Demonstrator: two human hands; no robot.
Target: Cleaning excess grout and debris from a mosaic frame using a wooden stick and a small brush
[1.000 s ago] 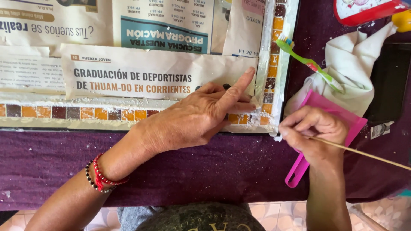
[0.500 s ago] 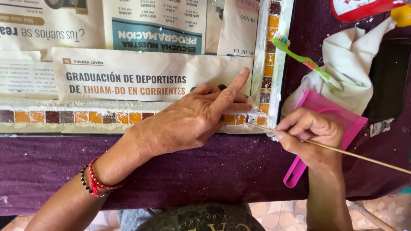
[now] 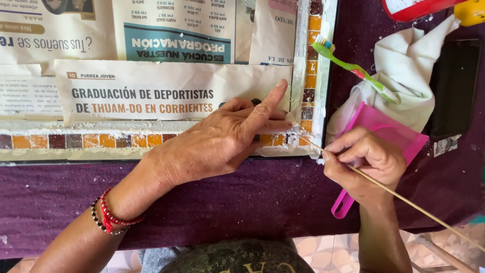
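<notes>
Item: thin wooden stick, pinched in your right hand at centre right, long axis diagonal, tip pointing upper left into the mosaic frame corner (lower-right end trailing off frame), your left hand pressing flat, forefinger extended, beside it.

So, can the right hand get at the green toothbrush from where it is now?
Probably yes. The toothbrush lies uncovered on the white cloth, just above the right hand, with nothing between them. But that hand is pinching a thin stick, so it would likely have to put it down first.
</notes>
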